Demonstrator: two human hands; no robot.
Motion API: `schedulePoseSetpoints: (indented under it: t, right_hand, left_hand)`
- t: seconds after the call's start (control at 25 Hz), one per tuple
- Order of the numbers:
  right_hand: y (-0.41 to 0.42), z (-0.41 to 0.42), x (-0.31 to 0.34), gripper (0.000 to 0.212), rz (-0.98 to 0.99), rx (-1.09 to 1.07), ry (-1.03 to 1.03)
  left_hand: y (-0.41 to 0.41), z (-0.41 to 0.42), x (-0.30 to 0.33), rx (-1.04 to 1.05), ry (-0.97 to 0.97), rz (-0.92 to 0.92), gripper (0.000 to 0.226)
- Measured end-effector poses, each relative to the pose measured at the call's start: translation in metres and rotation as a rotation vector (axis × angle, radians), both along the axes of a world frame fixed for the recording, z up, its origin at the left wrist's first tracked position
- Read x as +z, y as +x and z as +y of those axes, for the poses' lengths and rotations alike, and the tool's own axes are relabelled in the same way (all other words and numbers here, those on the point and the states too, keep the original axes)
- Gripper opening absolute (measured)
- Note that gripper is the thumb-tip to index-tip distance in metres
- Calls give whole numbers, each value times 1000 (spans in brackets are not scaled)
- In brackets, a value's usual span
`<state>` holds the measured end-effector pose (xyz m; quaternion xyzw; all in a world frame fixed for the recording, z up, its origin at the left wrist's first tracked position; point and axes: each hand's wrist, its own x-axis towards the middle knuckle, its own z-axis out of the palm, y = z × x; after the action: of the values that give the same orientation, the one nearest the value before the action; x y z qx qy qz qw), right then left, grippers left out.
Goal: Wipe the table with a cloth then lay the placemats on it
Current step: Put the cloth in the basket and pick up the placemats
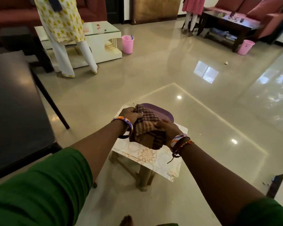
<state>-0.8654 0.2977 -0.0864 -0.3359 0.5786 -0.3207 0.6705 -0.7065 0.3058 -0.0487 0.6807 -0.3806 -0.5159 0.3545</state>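
Note:
A brown and maroon checked cloth (147, 126) hangs bunched between both hands above a low stool. My left hand (129, 115) grips its left part and my right hand (167, 129) grips its right part. Under the cloth a white placemat with floral print (147, 154) lies on the stool, with a purple oval placemat (160, 112) on top of it at the far side. The dark table (15, 103) stands to my left.
A person in a yellow-dotted dress (60, 30) stands by a white glass-topped table (103, 36). A pink bin (127, 44) sits beside it. Another person (193, 12), a dark coffee table (227, 25) and a second pink bin (245, 47) are at the far right. Glossy floor lies between.

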Motion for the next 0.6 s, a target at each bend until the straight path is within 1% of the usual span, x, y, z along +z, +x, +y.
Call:
schedulePoseSetpoints:
  t: [0.04,0.08,0.16,0.24,0.28,0.32,0.4,0.48,0.52,0.56,0.6]
  right_hand:
    - [-2,-17,-5,39,15,-29,-31]
    - [-5,-33,-8,48,33,-61,-44]
    - [-13,-68,-16,47,83,-117,-52]
    - [-26,-99,-24,48,152,-154,-31]
    - [-31,-114,-32,49,183,-153,-8]
    - [-36,-132,-39,50,215,-139,14]
    - [-40,-164,-58,51,239,-111,78]
    - [-39,-192,-81,52,296,-5,110]
    - [-38,-204,-92,51,350,85,104]
    - [-36,-214,-103,49,402,182,88]
    - [-34,-222,-111,48,424,293,55]
  left_hand:
    - [-1,-16,-6,-27,35,-17,34]
    - [-3,-32,-12,-48,77,-14,32]
    - [-9,-63,-20,-69,134,24,15]
    - [-18,-85,-25,-43,191,94,9]
    - [-22,-95,-27,-30,234,154,12]
    - [-28,-107,-33,-20,278,210,21]
    - [-38,-130,-41,-9,356,257,33]
    - [-41,-150,-59,40,389,238,33]
    - [-43,-159,-67,93,381,225,27]
    - [-43,-166,-82,176,349,159,19]
    - [-41,-170,-98,253,302,22,18]
